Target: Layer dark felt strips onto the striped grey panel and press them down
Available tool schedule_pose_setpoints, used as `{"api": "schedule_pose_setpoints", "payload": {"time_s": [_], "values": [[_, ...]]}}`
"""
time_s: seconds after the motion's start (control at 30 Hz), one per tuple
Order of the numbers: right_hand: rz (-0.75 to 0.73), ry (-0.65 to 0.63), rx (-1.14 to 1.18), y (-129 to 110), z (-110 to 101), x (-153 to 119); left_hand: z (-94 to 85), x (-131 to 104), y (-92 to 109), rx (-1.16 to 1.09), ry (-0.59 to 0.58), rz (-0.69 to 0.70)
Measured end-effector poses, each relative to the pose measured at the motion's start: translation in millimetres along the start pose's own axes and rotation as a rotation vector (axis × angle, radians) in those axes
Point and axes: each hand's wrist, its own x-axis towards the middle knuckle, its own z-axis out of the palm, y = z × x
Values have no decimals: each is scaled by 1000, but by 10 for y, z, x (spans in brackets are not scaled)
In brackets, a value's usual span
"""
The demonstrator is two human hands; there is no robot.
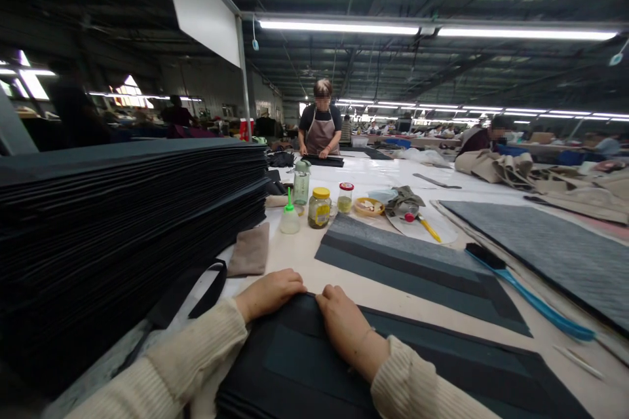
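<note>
A dark fabric panel with a teal-black surface lies on a stack of similar pieces directly in front of me. At its far edge, my left hand is closed with the fingertips on the corner. My right hand is curled over the same edge a little to the right, its fingers closed on the cloth. The fingertips of both hands are partly hidden. Beyond the right hand, another dark panel with a grey felt strip lies flat on the table. A small taupe cloth piece sits beyond my left hand.
A tall pile of dark panels rises at left. Further back stand a green-tipped squeeze bottle, a yellow-lidded jar, a red-lidded jar and a water bottle. A blue-handled brush lies right. A co-worker stands across the table.
</note>
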Motion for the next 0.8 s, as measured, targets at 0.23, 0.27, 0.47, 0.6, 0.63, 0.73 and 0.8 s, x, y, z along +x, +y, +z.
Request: {"api": "schedule_pose_setpoints", "payload": {"time_s": [0.23, 0.27, 0.47, 0.6, 0.63, 0.73, 0.8], "values": [[-45, -26, 2, -53, -25, 169, 60, -144, -115, -50, 117, -23], [-56, -22, 11, -73, -11, 210, 68, -143, -113, -40, 117, -18], [-86, -7, -7, -130, 88, 313, 24, -153, -102, 1, 67, 36], [-61, 20, 11, -83, 84, 290, -31, -225, -162, -66, 43, -9], [-34, 35, 26, -62, 82, 287, -38, -241, -182, -87, 49, -39], [70, 76, 104, 18, 95, 287, -39, -251, -214, -189, 117, -155], [113, 89, 181, 69, 121, 293, -28, -221, -193, -279, 191, -248]]}}
